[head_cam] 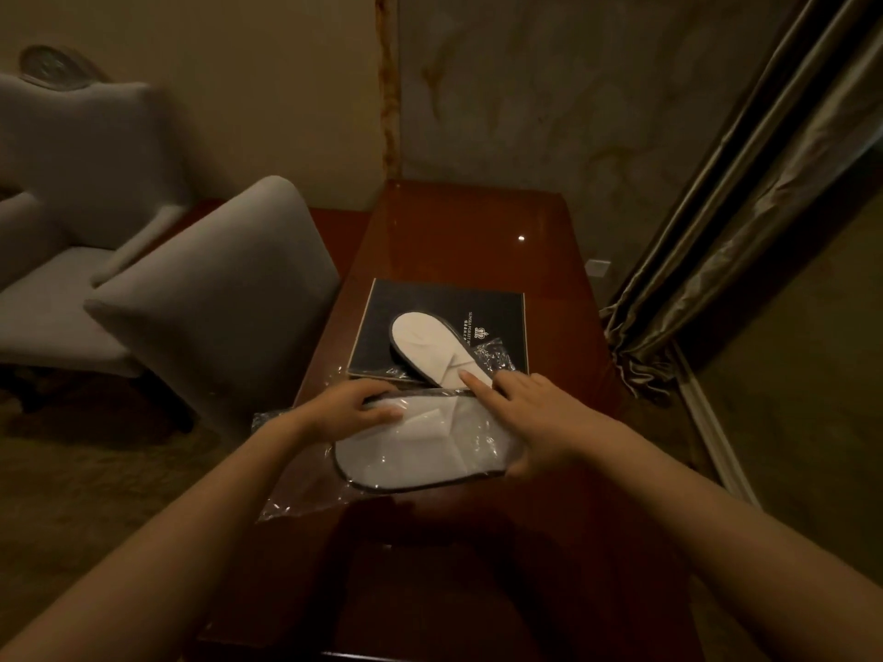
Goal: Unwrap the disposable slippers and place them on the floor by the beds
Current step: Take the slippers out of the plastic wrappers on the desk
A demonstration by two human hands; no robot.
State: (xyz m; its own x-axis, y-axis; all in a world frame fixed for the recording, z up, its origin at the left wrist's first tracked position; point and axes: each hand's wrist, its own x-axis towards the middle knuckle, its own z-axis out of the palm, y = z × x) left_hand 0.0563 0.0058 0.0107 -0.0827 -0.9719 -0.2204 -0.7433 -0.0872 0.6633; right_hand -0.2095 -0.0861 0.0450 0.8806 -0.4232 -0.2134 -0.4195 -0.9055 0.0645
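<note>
The wrapped slipper (420, 446) is lying crosswise on the table (478, 222) inside its clear wrapper (286, 494), just in front of a second slipper (430, 346) that is sitting on a dark folder (382, 317). The left hand (353, 403) is curling its fingers, held together, over the far edge. The right hand (535, 422) is pinching the right end, fingers spread above and thumb beneath.

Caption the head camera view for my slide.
Left hand and right hand hold a wrapped slipper on the table; another slipper lies on a folder.
</note>
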